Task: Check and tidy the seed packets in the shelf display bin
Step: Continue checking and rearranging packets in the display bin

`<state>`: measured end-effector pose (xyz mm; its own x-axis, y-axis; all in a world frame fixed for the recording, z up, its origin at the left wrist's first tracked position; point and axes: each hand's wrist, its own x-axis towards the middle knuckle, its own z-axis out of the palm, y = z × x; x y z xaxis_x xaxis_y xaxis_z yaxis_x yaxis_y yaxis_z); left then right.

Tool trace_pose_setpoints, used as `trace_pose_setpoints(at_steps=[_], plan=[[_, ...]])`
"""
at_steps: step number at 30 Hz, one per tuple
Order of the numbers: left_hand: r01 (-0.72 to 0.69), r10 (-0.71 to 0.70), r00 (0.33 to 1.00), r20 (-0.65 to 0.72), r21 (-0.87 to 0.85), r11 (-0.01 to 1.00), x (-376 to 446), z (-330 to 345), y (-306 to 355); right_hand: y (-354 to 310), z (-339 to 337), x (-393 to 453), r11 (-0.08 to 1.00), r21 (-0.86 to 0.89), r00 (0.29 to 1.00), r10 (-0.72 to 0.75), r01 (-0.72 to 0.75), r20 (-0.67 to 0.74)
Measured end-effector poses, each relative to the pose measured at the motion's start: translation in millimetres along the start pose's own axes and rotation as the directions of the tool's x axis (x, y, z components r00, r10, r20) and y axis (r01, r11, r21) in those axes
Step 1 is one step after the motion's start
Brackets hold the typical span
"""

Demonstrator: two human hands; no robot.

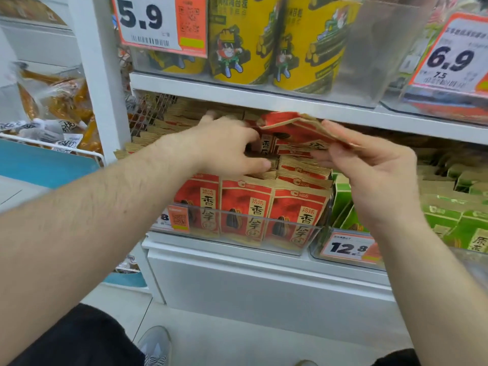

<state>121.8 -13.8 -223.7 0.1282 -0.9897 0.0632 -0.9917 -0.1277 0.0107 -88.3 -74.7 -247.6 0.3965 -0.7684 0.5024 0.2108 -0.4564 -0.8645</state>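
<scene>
Right hand (369, 175) has its grip pinched on a lifted red packet (295, 128), held above the clear display bin (237, 233). Left hand (227, 149) reaches among the red seed packets (248, 207) in that bin, fingers curled around one. Front row stands upright and even; rows behind look jumbled, so tidying seems partway done, judging by this.

white-and-orange price card on the upper clear bin (161, 22): "5.9" | tilted orange-edged price card at upper right (453, 56): "6.9", small "7.5" | price card on the clear bin of green packets (348, 247): "12.8" | red-and-tan paper seed packets in the clear front bin (247, 210): "洽洽", "香瓜子"
</scene>
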Motion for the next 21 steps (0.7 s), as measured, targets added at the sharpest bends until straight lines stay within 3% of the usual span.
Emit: trace_pose_setpoints(at_steps=[3,12,18,21], plan=[[0.032,-0.025,0.989,0.144,-0.048,0.998,15.9,-2.1,-1.1,11.0,3.2,7.9,0.996,-0.072,0.998,0.047,-0.044,0.03],[0.068,-0.032,0.943,0.33,-0.1,0.993,37.4,2.2,3.8,33.0,5.2,28.4,0.978,-0.169,0.985,0.139,-0.12,0.105],[0.058,-0.05,0.945,0.322,-0.014,0.998,38.1,3.5,3.5,26.5,14.4,40.2,0.966,-0.238,0.977,0.139,-0.099,0.161],[-0.004,-0.004,0.968,0.251,0.031,1.0,30.4,3.7,0.1,25.5,18.1,51.8,0.927,-0.36,0.951,0.198,-0.104,0.236]])
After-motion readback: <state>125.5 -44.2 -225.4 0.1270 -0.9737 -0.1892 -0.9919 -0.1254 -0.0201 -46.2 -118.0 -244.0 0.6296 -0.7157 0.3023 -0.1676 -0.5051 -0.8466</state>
